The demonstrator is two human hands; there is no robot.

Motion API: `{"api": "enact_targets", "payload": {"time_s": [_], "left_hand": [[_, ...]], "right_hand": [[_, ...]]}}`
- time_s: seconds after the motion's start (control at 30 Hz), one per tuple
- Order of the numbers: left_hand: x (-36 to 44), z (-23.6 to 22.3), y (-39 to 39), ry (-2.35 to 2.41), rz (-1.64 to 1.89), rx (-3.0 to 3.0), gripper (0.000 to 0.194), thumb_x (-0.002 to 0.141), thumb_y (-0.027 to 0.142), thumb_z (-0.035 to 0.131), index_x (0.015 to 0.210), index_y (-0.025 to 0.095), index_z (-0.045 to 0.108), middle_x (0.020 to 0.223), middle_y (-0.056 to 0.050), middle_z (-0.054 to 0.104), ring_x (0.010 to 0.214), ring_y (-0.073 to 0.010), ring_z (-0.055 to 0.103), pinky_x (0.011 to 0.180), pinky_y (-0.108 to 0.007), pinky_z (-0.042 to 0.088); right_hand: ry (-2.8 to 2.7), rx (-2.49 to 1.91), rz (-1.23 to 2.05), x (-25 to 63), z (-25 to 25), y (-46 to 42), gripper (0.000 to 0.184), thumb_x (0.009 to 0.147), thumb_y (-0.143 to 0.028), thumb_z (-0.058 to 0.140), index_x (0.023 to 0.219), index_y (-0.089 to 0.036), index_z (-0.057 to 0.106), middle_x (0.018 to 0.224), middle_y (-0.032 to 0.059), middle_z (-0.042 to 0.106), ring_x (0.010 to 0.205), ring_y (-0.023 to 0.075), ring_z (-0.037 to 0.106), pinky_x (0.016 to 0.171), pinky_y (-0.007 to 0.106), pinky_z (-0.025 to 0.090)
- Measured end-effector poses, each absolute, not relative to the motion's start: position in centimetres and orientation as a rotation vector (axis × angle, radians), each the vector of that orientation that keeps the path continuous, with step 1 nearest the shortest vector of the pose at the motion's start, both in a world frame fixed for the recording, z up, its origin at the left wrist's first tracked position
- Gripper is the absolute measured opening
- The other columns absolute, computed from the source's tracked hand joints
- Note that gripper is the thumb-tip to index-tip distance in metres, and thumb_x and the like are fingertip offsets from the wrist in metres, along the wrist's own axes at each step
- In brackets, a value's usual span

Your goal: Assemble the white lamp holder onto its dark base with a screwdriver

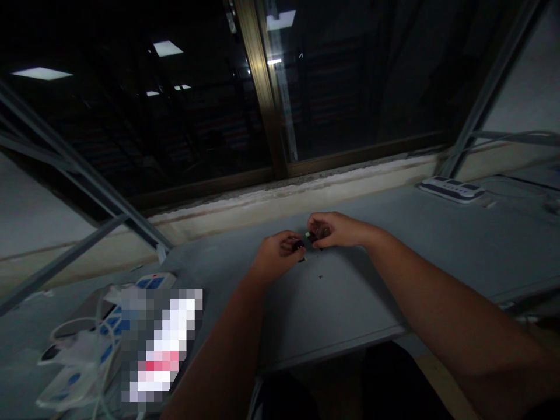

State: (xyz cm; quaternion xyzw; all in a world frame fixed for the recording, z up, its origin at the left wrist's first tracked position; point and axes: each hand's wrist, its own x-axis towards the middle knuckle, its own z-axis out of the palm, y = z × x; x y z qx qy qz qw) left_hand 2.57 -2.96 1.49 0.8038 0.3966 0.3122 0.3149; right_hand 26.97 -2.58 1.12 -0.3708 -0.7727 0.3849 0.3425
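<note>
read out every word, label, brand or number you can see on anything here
Nothing is legible. Any marks on the white-and-blue power strip and the white power strip with dark sockets are too small to read, the pixelated patch is unreadable, and the small dark parts between the left hand and right hand are too small.

Our left hand point(277, 254) and right hand point(335, 229) sit close together near the far edge of the grey desk point(341, 309), with room to pass toward us and rightward along it. A power strip point(153, 282), white cables point(74, 332) and a pixelated object point(161, 344) block the near-left corner. Another power strip point(452, 189) stands by the far-right corner, and the window sill point(280, 201) bounds the far edge.
</note>
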Motion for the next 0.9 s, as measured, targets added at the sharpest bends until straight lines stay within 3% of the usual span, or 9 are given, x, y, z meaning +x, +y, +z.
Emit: {"api": "enact_targets", "payload": {"time_s": [0.1, 0.23, 0.47, 0.7, 0.9], "left_hand": [[2.44, 1.59, -3.03, 1.041, 0.819, 2.185, 0.033, 0.080, 0.028, 0.076, 0.111, 0.016, 0.071, 0.080, -0.004, 0.075, 0.071, -0.0160, 0.074, 0.066, -0.025, 0.059], [2.45, 1.86, -3.21, 1.021, 0.804, 2.248, 0.037, 0.081, 0.025, 0.074, 0.116, 0.017, 0.068, 0.085, -0.004, 0.076, 0.074, -0.0153, 0.073, 0.067, -0.025, 0.058], [2.52, 2.16, -3.49, 1.008, 0.779, 2.242, 0.038, 0.081, 0.027, 0.072, 0.117, 0.017, 0.065, 0.086, -0.003, 0.075, 0.073, -0.0144, 0.072, 0.066, -0.024, 0.056], [2.30, 1.91, -3.12, 1.060, 0.765, 2.230, 0.037, 0.083, 0.031, 0.069, 0.118, 0.018, 0.064, 0.082, -0.002, 0.073, 0.067, -0.0148, 0.070, 0.065, -0.025, 0.055], [2.04, 1.94, -3.00, 1.051, 0.771, 2.255, 0.023, 0.085, 0.031, 0.067, 0.105, 0.018, 0.068, 0.082, -0.003, 0.073, 0.068, -0.0144, 0.068, 0.065, -0.024, 0.052]], "right_hand": [[-2.080, -0.938, 0.986, 27.00, 1.33, -2.69, 0.032, 0.079, -0.027, 0.076, 0.109, -0.017, 0.068, 0.096, 0.0031, 0.072, 0.082, 0.0137, 0.063, 0.075, 0.027, 0.048], [-2.080, -0.919, 0.965, 26.96, 1.33, -2.66, 0.035, 0.081, -0.028, 0.076, 0.113, -0.017, 0.068, 0.093, 0.0019, 0.071, 0.080, 0.0131, 0.062, 0.073, 0.026, 0.047], [-2.078, -0.914, 0.967, 27.04, 0.83, -2.10, 0.032, 0.081, -0.040, 0.079, 0.100, -0.015, 0.073, 0.092, 0.0055, 0.074, 0.083, 0.0158, 0.066, 0.075, 0.028, 0.050], [-2.096, -1.022, 0.905, 27.30, 0.98, -2.43, 0.044, 0.084, -0.035, 0.076, 0.121, -0.018, 0.060, 0.096, 0.0051, 0.075, 0.083, 0.0154, 0.068, 0.073, 0.026, 0.051], [-2.182, -1.209, 0.753, 27.71, 0.41, -1.80, 0.021, 0.087, -0.033, 0.071, 0.101, -0.017, 0.069, 0.089, 0.0055, 0.074, 0.079, 0.0163, 0.066, 0.070, 0.026, 0.046]]}}
